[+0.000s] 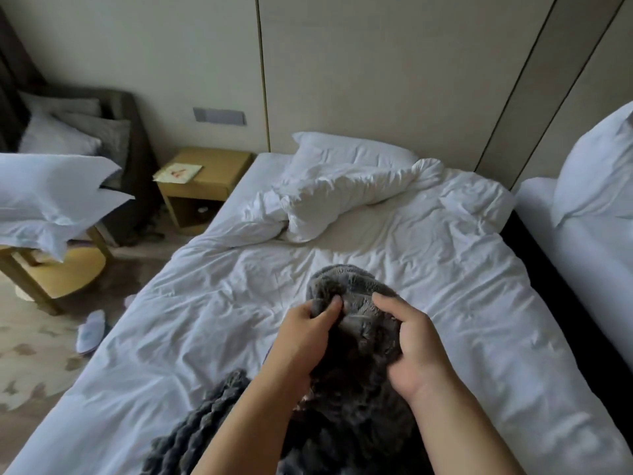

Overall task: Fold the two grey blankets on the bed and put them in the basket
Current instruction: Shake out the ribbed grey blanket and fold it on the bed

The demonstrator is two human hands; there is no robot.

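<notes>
Fluffy grey blanket bunched between left hand and right hand.

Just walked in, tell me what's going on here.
A person stands at the foot of the bed, holding up a fuzzy grey blanket with both hands. The left hand and right hand each pinch its top edge, close together. It is bunched, not yet folded. A knitted grey blanket lies crumpled on the bed below the left arm. No basket is in view.

Dim, soft daylight; wide-angle edge distortion
</notes>
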